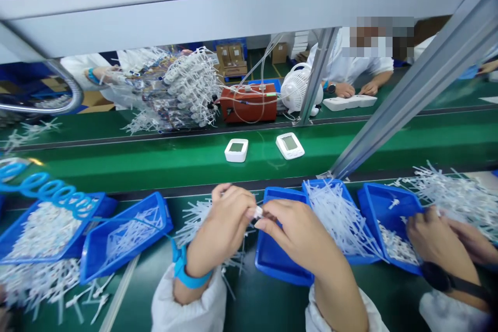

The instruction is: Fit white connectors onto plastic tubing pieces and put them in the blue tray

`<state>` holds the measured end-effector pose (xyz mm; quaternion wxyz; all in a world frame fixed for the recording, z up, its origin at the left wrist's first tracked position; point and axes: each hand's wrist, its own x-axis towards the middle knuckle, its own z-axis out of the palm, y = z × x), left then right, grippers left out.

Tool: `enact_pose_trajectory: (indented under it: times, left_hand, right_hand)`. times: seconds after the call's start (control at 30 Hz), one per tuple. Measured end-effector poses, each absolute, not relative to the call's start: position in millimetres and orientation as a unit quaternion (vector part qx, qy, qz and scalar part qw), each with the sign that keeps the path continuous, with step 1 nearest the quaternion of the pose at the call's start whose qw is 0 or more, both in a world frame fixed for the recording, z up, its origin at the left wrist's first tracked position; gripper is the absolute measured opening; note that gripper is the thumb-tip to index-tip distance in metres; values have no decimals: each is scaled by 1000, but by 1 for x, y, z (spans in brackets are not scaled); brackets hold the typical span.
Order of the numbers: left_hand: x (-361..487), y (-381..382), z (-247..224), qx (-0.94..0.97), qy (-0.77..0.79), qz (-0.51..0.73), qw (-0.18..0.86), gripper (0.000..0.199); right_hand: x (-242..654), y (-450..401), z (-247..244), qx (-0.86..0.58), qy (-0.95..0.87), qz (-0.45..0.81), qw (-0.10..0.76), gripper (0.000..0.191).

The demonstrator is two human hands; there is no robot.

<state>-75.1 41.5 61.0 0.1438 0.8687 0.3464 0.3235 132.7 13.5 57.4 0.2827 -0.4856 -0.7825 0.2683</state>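
Note:
My left hand (229,213), with a blue band round the wrist, is closed, and its fingertips grip a small white plastic part (258,212). From the other side, my right hand (298,225) pinches the same part between thumb and forefinger. The part's exact shape is mostly hidden by my fingers. Beneath my right hand is a blue bin (268,259). A pile of thin translucent tubes (194,220) lies behind and beside my left hand. Right of my hands, another blue bin holds a heap of long clear tubes (338,218).
Blue bins with white parts (46,231) and tubes (134,231) stand left, near a coiled blue hose (50,192). Two white monitors (236,150) rest on the green belt (187,163). A metal post (389,104) slants at right. A co-worker's hands (439,241) work beside the right bin.

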Motion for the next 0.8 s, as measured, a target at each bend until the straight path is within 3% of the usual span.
enact_pose_trajectory:
  times: [0.07,0.27,0.57,0.8]
  left_hand:
    - [-104,34,75,848,389,352,72,15]
    - [-169,-5,101,792,462,399,19,19]
    - [-139,-11,-37,777,570,266,-6,25]
    - [-141,-14,-59,773,600,206,-18,15]
  right_hand:
    - [133,10,61,-482,-770,298,293,21]
    - [147,-4,74,-427,-773,295,364,19]
    - [160,-24,88,-393,-790,247,401,27]
    - [169,-30,94,-374,-789,216,437,21]
